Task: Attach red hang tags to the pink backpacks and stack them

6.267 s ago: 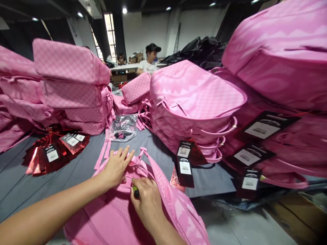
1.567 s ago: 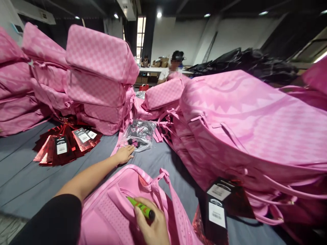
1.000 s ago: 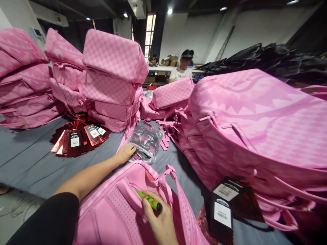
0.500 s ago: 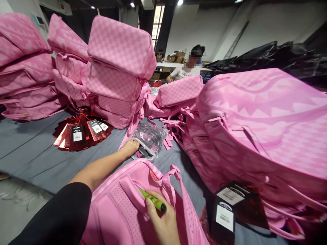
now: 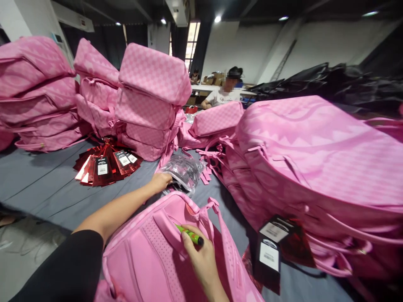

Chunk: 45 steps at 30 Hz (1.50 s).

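Note:
My right hand is closed round a green marker with a black end. The marker slants over the back of a pink backpack, close to its padded top handle; contact of the tip cannot be made out. My left hand reaches past the backpack to a clear plastic bag with dark and pink items inside. Its fingers are hidden at the bag's mouth, so their grip does not show. Pink straps hang at the backpack's right side.
Stacked pink backpacks stand at the back left, and a large pile rises on the right. Red foil hang tags fan out on the grey cloth. Black tags lie at right. A co-worker sits beyond.
The camera view has tilted up and shifted slightly. My right hand still holds the marker near the handle, its tip now lower behind the handle's edge. The left hand stays at the bag.

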Tool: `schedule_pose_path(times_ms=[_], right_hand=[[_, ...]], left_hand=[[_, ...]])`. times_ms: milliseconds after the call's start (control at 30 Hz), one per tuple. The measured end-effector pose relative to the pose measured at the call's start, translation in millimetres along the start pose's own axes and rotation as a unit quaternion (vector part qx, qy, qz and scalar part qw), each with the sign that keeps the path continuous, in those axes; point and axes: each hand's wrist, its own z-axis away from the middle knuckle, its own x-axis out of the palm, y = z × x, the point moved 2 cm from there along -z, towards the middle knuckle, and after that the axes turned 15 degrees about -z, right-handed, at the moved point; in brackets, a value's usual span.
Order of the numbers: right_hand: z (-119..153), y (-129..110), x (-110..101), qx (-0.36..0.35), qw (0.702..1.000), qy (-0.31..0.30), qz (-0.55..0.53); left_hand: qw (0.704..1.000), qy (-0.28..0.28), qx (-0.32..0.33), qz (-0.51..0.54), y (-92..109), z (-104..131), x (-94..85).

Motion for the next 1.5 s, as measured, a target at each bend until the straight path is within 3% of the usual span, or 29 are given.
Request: schedule_pose_path(times_ms=[167,333,433,533,600,667,767,833,900,1000,1133,1233,1333,1433,1500], right_hand=[[3.6,-11.1,5.2,-0.019,1.0,-0.008,0.021],[11.8,-28.9,2.4,-0.072,0.991,-0.012,0.112],[19.0,-45.5,-6.9,-0.098,0.995,0.018,0.009],[28.3,-63.0,-19.1,-0.115,0.979,0.108,-0.129],[32.5,-69.6,-22.5,-0.077,0.966,0.152,-0.196],[33.4,-70.4,-19.3,0.009,0.958,0.126,-0.257],[33.5,-64.4,-12.0,0.156,0.92,0.037,-0.358],[35.4,-60.3,-13.1,0.209,0.9,0.006,-0.382],[38.3,-58.7,-18.1,0.232,0.903,-0.037,-0.361],[39.5,-61.3,-29.3,0.229,0.911,-0.081,-0.334],[31.6,-72.5,-44.7,0.179,0.93,-0.012,-0.322],[29.3,-84.3,-45.2,0.161,0.964,-0.111,-0.18],[33.0,-90.6,-44.1,0.134,0.966,-0.203,-0.087],[35.0,-87.7,-49.7,0.135,0.968,-0.204,-0.056],[32.1,-84.3,-57.5,0.124,0.981,-0.145,-0.029]], left_hand=[[0.978,0.017,-0.118,0.17,5.1,4.4,-29.8],[0.907,0.101,-0.218,0.347,25.3,14.0,-84.4],[0.872,0.123,-0.207,0.426,54.2,36.0,-118.3],[0.853,0.117,-0.183,0.475,93.0,67.8,-136.5],[0.84,0.111,-0.163,0.506,117.6,88.4,-140.5],[0.847,0.151,-0.109,0.497,136.1,105.2,-144.1],[0.898,0.27,0.117,0.327,154.0,123.5,-153.6],[0.894,0.315,0.254,0.195,158.7,131.8,-156.8],[0.886,0.327,0.304,0.123,157.5,135.5,-157.5],[0.893,0.305,0.322,0.077,155.3,136.7,-157.3],[0.895,0.28,0.339,0.072,159.4,141.5,-159.4],[0.895,0.261,0.352,0.079,162.8,151.2,-158.6],[0.899,0.236,0.365,0.061,159.9,163.7,-151.1],[0.919,0.221,0.317,0.078,148.5,170.9,-140.7],[0.951,0.201,0.229,0.059,138.7,169.2,-133.4]])
